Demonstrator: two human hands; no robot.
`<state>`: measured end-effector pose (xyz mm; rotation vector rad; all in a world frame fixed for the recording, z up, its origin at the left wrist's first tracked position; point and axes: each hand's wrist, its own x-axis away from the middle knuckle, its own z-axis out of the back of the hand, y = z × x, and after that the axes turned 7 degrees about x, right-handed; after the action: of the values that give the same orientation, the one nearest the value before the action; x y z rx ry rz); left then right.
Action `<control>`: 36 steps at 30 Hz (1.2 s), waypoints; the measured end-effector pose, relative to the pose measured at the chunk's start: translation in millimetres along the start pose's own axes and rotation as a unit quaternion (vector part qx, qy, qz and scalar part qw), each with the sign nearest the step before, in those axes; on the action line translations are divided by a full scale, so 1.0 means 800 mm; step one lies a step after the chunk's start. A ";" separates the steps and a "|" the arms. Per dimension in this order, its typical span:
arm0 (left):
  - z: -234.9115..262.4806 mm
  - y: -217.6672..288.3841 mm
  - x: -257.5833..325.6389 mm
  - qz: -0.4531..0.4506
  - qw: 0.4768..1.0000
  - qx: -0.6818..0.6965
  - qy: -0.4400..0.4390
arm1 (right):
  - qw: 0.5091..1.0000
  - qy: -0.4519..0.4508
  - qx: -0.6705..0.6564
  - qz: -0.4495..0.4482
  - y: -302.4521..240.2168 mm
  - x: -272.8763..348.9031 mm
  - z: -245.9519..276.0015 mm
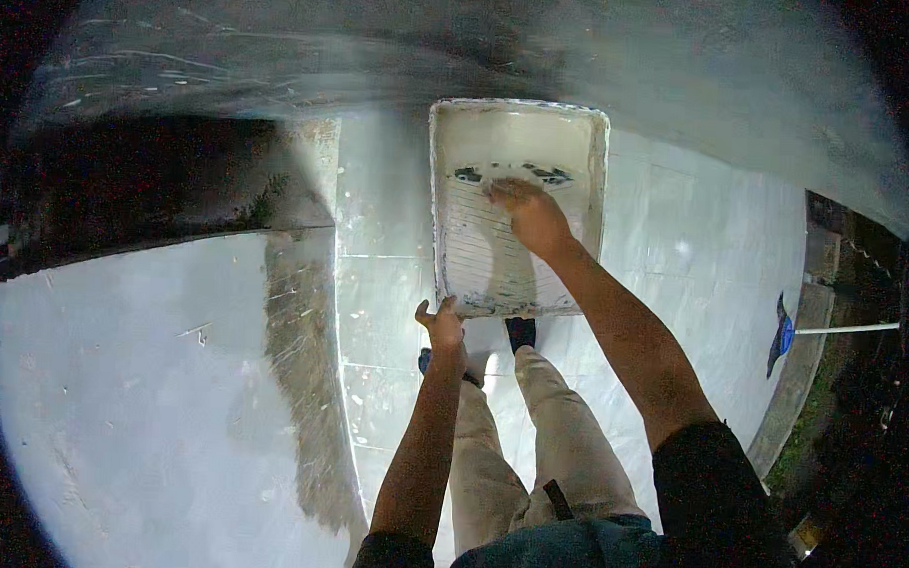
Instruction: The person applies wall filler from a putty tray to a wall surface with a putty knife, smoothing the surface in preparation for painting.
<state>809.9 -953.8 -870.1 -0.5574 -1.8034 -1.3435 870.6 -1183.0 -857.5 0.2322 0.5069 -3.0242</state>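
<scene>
The right hand (529, 217) is over the middle of the tray (515, 138), fingers bent and drawn together; whether they pinch anything I cannot tell. The left hand (442, 325) meets the tray's near left corner, its fingers partly spread, the grip unclear. The step looks like rubbing or scraping the ribbed slope (535, 279); carrying on would call for a steady corner and reach toward the dark patches (551, 174) just beyond the fingertips.
</scene>
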 end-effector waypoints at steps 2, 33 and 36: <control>0.001 0.002 -0.005 0.001 0.999 -0.021 0.026 | 1.000 -0.026 -0.016 0.002 -0.024 0.015 0.005; 0.012 0.146 0.112 -0.452 0.811 -0.372 -0.021 | 0.742 -0.070 -0.625 -0.233 -0.077 -0.036 0.141; 0.034 0.193 0.154 -0.503 0.725 -0.471 0.026 | 0.702 -0.102 -0.680 -0.186 -0.114 -0.065 0.176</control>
<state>843.6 -890.2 -684.1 0.0781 -1.2018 -3.0356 894.3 -1141.3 -688.2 -0.3342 2.6513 -1.9772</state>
